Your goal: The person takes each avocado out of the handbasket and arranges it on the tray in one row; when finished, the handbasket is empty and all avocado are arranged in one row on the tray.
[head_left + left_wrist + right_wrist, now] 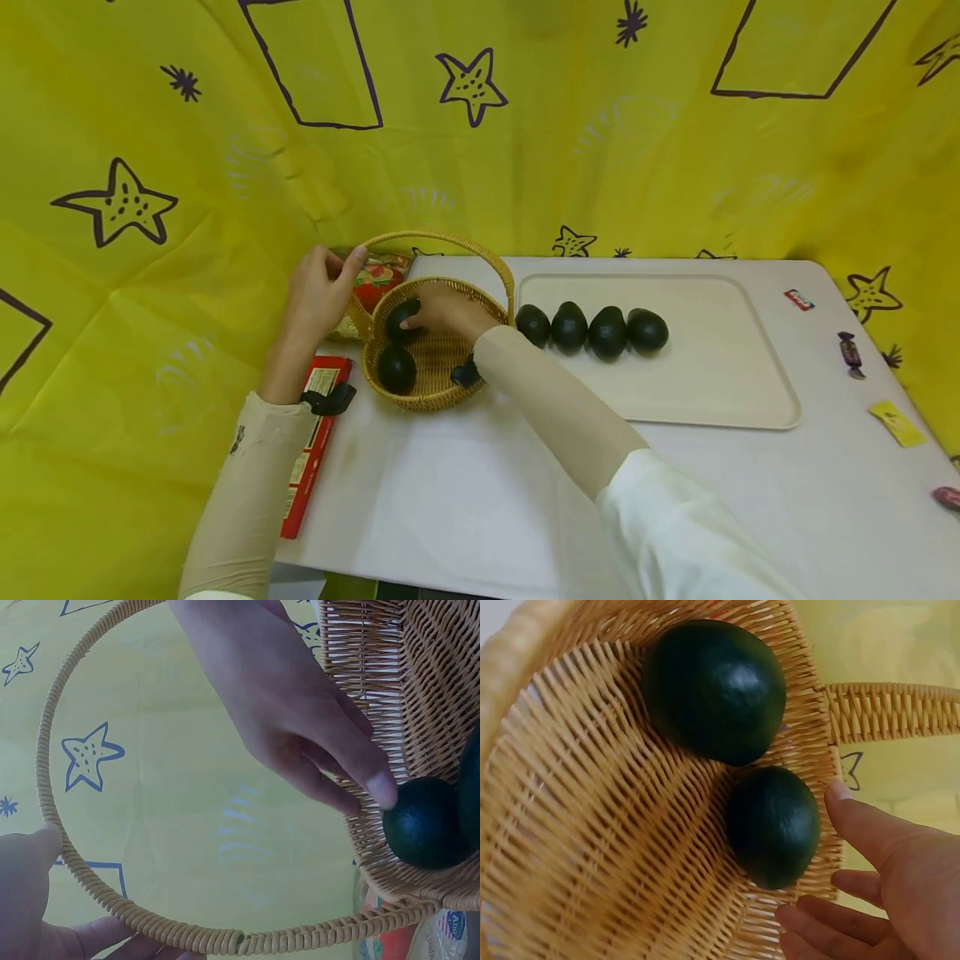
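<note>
Count six dark green avocados in all: two lie in the wicker basket (435, 358) and four (590, 328) stand in a single row on the beige tray (720, 392), at its left end, each just beside the next. Inside the basket, the far avocado (402, 320) lies against the wall nearest the backdrop, and the near avocado (396, 368) lies just beside it toward you; the right wrist view shows the two touching. Your right hand (447, 312) reaches into the basket with its fingers loosely extended around the far avocado; the fingertips (381, 789) touch its skin, and no closed grip is visible. Your left hand (318, 293) pinches the basket's arched handle (450, 242) between thumb and fingers at its left end, outside the rim. One flat red packet (309, 446) lies at the left table edge, partly under your left forearm; its print is too small to read. One clear bag (375, 279) with red contents rests behind the basket. Four small wrapped sweets lie well apart along the right side: a red-and-white one (799, 299), a dark twisted one (851, 353), a yellow one (897, 422) and a pink one (947, 497) at the frame edge; no lettering on them is legible. The work surface is a white table (465, 500). A yellow cloth backdrop (600, 125), printed with dark purple stars and outlined rectangles, encloses the table on the far and both lateral sides.
</note>
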Demonstrator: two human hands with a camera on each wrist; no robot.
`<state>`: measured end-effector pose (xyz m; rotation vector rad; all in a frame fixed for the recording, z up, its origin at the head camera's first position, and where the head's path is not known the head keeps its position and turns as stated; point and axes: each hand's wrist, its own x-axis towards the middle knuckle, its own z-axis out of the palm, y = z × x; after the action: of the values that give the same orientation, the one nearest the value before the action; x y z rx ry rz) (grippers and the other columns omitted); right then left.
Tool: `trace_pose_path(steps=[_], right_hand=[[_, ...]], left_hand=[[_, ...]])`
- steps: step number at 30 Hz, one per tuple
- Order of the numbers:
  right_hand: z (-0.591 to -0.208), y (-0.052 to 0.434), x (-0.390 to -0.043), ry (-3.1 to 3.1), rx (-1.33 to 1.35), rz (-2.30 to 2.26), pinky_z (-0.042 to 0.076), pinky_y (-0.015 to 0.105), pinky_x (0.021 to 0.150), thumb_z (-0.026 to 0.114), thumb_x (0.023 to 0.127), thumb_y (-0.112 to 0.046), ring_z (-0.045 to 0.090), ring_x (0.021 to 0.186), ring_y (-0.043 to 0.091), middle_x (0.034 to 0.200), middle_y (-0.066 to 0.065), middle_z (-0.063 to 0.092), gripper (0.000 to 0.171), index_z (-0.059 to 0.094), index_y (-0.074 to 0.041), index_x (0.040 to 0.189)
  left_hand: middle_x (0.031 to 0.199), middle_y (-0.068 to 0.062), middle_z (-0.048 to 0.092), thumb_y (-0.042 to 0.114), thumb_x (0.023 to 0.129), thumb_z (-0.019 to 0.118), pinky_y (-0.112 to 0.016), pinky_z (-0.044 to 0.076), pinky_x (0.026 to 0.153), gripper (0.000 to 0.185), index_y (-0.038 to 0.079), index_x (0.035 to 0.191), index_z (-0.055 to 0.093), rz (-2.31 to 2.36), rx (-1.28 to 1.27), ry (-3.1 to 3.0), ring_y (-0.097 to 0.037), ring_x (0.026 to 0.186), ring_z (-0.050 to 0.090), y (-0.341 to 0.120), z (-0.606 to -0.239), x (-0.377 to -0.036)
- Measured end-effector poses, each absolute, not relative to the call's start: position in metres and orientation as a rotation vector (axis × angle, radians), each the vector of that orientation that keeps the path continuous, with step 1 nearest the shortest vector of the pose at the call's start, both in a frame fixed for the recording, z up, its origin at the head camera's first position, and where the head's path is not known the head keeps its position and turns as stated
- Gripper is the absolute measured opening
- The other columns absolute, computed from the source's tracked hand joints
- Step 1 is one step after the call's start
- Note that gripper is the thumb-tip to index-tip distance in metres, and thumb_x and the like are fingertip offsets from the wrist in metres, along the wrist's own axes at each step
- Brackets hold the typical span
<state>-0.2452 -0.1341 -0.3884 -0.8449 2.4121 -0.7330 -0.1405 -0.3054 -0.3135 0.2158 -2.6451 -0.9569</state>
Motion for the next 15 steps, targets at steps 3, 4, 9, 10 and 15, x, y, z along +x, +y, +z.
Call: trace_pose_path(steps=[3,4,9,10,15], right_hand=[[-0.392,-0.144,-0.242,2.447,-0.832,-0.727,0.042,0.043,0.117,0.072,0.102,-0.037,0.049,0.145,0.03,0.156,0.012,0.052,0.063,0.051,-0.005,0.152],[-0.394,-0.147,-0.241,2.46,-0.835,-0.717,0.043,0.042,0.116,0.072,0.102,-0.037,0.05,0.143,0.029,0.155,0.012,0.054,0.062,0.052,-0.005,0.152],[-0.399,-0.164,-0.232,2.513,-0.792,-0.695,0.045,0.04,0.115,0.075,0.1,-0.036,0.053,0.141,0.03,0.154,0.014,0.056,0.067,0.05,-0.004,0.154],[-0.399,-0.167,-0.229,2.525,-0.776,-0.696,0.046,0.041,0.114,0.076,0.099,-0.036,0.055,0.14,0.03,0.152,0.014,0.056,0.068,0.05,-0.004,0.153],[-0.403,-0.177,-0.223,2.618,-0.699,-0.655,0.053,0.041,0.104,0.082,0.094,-0.035,0.064,0.127,0.031,0.141,0.015,0.063,0.059,0.06,-0.005,0.139]], left_hand=[[0.11,-0.022,0.056,0.067,0.105,0.046,-0.046,0.042,0.083,0.07,-0.002,0.112,0.054,-0.959,0.215,-2.649,-0.037,0.097,0.053,-0.306,-0.314,-0.141],[0.11,-0.022,0.056,0.067,0.105,0.047,-0.047,0.042,0.083,0.07,-0.003,0.112,0.054,-0.963,0.216,-2.647,-0.037,0.097,0.053,-0.306,-0.314,-0.14],[0.111,-0.022,0.056,0.065,0.105,0.047,-0.046,0.042,0.083,0.069,-0.003,0.113,0.054,-0.962,0.223,-2.638,-0.038,0.097,0.054,-0.308,-0.314,-0.14],[0.111,-0.023,0.056,0.065,0.105,0.047,-0.046,0.042,0.083,0.068,-0.003,0.113,0.054,-0.96,0.223,-2.637,-0.038,0.097,0.054,-0.308,-0.314,-0.14],[0.109,-0.022,0.057,0.066,0.105,0.047,-0.046,0.042,0.082,0.069,-0.002,0.111,0.055,-0.961,0.212,-2.632,-0.037,0.095,0.054,-0.306,-0.314,-0.141]])
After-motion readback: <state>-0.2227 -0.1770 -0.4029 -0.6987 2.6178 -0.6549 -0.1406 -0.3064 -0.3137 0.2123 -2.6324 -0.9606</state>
